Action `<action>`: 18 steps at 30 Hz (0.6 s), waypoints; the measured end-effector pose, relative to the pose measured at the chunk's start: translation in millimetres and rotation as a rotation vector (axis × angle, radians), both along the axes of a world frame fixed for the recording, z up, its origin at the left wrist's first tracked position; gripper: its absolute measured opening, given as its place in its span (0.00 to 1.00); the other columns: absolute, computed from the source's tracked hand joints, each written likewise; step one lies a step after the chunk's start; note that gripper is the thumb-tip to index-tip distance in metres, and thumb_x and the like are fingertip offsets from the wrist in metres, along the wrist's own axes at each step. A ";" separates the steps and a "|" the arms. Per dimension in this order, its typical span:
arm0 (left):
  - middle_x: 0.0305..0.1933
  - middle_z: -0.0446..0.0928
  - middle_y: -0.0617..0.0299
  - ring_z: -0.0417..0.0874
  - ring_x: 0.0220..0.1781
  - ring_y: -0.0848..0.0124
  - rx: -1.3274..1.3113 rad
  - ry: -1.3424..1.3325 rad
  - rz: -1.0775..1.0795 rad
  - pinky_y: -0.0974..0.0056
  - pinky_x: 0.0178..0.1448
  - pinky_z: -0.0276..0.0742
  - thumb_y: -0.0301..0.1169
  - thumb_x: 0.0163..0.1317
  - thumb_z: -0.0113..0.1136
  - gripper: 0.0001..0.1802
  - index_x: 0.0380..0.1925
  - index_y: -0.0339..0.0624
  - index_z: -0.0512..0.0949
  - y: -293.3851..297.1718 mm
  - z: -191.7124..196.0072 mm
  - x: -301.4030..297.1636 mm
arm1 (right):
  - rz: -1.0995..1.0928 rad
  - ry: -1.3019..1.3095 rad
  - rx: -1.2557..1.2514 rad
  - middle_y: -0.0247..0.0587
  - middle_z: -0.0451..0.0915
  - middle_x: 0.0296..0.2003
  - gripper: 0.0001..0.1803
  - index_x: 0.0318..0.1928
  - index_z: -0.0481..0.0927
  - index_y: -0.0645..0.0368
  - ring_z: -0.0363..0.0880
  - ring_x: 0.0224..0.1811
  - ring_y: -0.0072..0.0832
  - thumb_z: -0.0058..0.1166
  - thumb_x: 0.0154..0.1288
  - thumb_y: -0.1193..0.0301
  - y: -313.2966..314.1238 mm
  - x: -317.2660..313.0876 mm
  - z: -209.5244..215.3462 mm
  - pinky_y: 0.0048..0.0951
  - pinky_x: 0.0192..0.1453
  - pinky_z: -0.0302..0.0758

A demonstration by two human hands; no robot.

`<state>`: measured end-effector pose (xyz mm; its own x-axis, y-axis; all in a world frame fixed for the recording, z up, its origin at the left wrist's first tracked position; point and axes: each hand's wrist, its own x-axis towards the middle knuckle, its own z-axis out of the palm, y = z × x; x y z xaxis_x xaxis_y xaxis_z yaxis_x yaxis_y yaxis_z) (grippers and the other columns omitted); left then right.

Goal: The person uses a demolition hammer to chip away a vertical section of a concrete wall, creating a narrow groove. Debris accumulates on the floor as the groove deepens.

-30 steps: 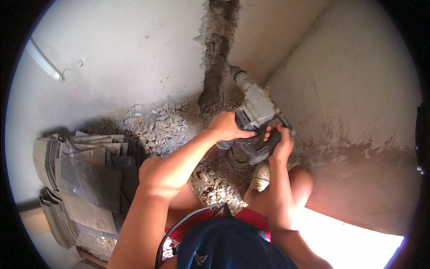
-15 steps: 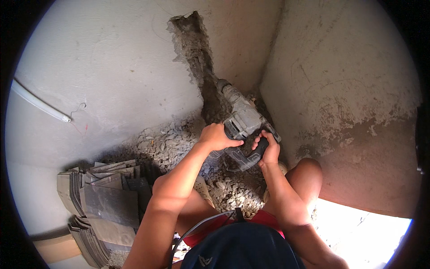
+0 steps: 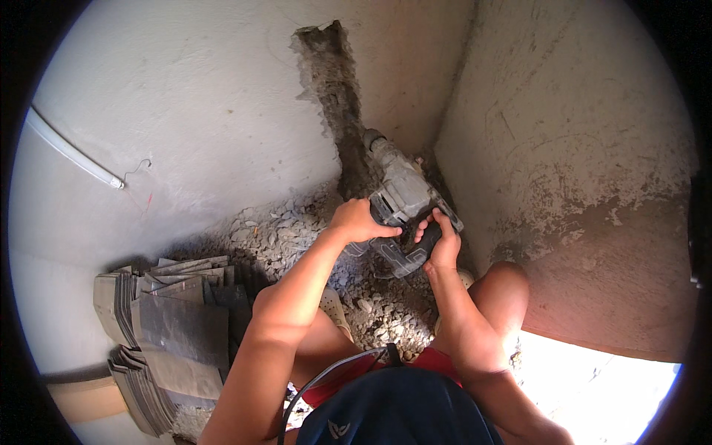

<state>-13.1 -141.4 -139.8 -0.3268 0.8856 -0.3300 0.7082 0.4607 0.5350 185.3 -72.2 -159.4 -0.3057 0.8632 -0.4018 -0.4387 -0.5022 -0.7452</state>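
The operator's left hand (image 3: pixel 359 222), nearer the rough-edged grey wall groove (image 3: pixel 335 89), and right hand (image 3: pixel 445 245) are gripping the dusty, elongated grey-and-black power drill (image 3: pixel 404 189) ahead of them, its long axis running forward-left toward that groove.

dusty floor (image 3: pixel 404 295): loose grey rubble (image 3: pixel 278 236) spread about, stacked flat sheets (image 3: pixel 185 326) at left

– See metal on the rotary hammer (image 3: pixel 406 185)?
– Looks like dull, dusty grey metal, though hard to tell under grime; note matt black plastic on the handle (image 3: pixel 421 254).
– And around?
– Notice matt plaster on the wall (image 3: pixel 200 81), rough, jagged rubble (image 3: pixel 271 231), a glossy white tube (image 3: pixel 72 153).
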 end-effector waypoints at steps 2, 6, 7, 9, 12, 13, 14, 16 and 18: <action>0.49 0.89 0.42 0.89 0.56 0.46 0.019 -0.035 0.013 0.51 0.64 0.83 0.70 0.35 0.80 0.55 0.55 0.36 0.85 -1.4 0.9 -0.3 | 0.004 -0.002 0.028 0.43 0.82 0.25 0.13 0.37 0.80 0.63 0.80 0.23 0.33 0.61 0.69 0.64 -1.5 -1.1 6.8 0.34 0.28 0.77; 0.51 0.88 0.42 0.89 0.57 0.47 0.034 -0.058 0.023 0.52 0.64 0.83 0.69 0.35 0.81 0.54 0.55 0.37 0.85 0.1 10.9 4.3 | 0.037 -0.061 -0.024 0.42 0.81 0.24 0.12 0.34 0.80 0.62 0.80 0.22 0.32 0.62 0.69 0.65 9.0 3.1 4.4 0.34 0.28 0.78; 0.51 0.88 0.42 0.89 0.57 0.48 0.030 -0.035 0.029 0.52 0.64 0.83 0.69 0.36 0.80 0.54 0.54 0.36 0.86 2.1 10.0 7.6 | 0.031 -0.076 -0.025 0.42 0.81 0.24 0.12 0.33 0.80 0.61 0.80 0.21 0.32 0.62 0.69 0.65 12.4 6.1 5.3 0.34 0.28 0.78; 0.52 0.88 0.41 0.89 0.57 0.49 0.026 0.012 0.056 0.52 0.63 0.84 0.71 0.36 0.79 0.54 0.53 0.35 0.86 6.3 5.4 13.7 | 0.043 -0.068 -0.006 0.42 0.81 0.24 0.12 0.32 0.80 0.61 0.79 0.21 0.31 0.61 0.69 0.65 21.8 8.2 10.5 0.34 0.27 0.78; 0.52 0.88 0.41 0.89 0.57 0.49 0.068 -0.019 0.102 0.53 0.63 0.84 0.72 0.36 0.78 0.55 0.52 0.33 0.86 19.6 2.1 25.6 | 0.057 -0.085 0.017 0.44 0.83 0.26 0.11 0.34 0.81 0.60 0.80 0.22 0.30 0.63 0.68 0.65 45.2 16.4 22.0 0.32 0.26 0.77; 0.53 0.88 0.41 0.89 0.57 0.50 0.059 -0.015 0.128 0.53 0.63 0.84 0.72 0.36 0.78 0.54 0.51 0.33 0.87 26.2 -7.5 26.7 | 0.078 -0.080 0.022 0.44 0.84 0.27 0.11 0.35 0.81 0.61 0.80 0.23 0.30 0.64 0.68 0.65 55.2 17.4 25.8 0.32 0.26 0.78; 0.53 0.88 0.41 0.89 0.57 0.50 0.042 -0.065 0.118 0.53 0.62 0.84 0.71 0.36 0.78 0.54 0.51 0.33 0.87 33.7 -0.8 31.7 | 0.082 -0.080 0.028 0.44 0.84 0.27 0.11 0.36 0.81 0.61 0.80 0.23 0.30 0.64 0.67 0.65 68.9 23.0 26.8 0.31 0.26 0.78; 0.52 0.88 0.41 0.89 0.58 0.50 0.009 -0.159 0.110 0.54 0.62 0.84 0.71 0.36 0.78 0.54 0.51 0.33 0.87 40.0 20.8 38.9 | 0.084 -0.086 0.034 0.44 0.85 0.29 0.11 0.37 0.81 0.62 0.81 0.24 0.29 0.64 0.67 0.66 75.9 26.2 30.8 0.31 0.27 0.78; 0.52 0.88 0.42 0.90 0.56 0.51 0.081 -0.127 0.140 0.54 0.60 0.84 0.70 0.37 0.79 0.52 0.51 0.34 0.87 36.2 4.9 35.2 | 0.098 -0.096 0.039 0.44 0.85 0.30 0.11 0.39 0.81 0.62 0.81 0.25 0.29 0.63 0.68 0.67 71.2 21.8 38.6 0.31 0.28 0.78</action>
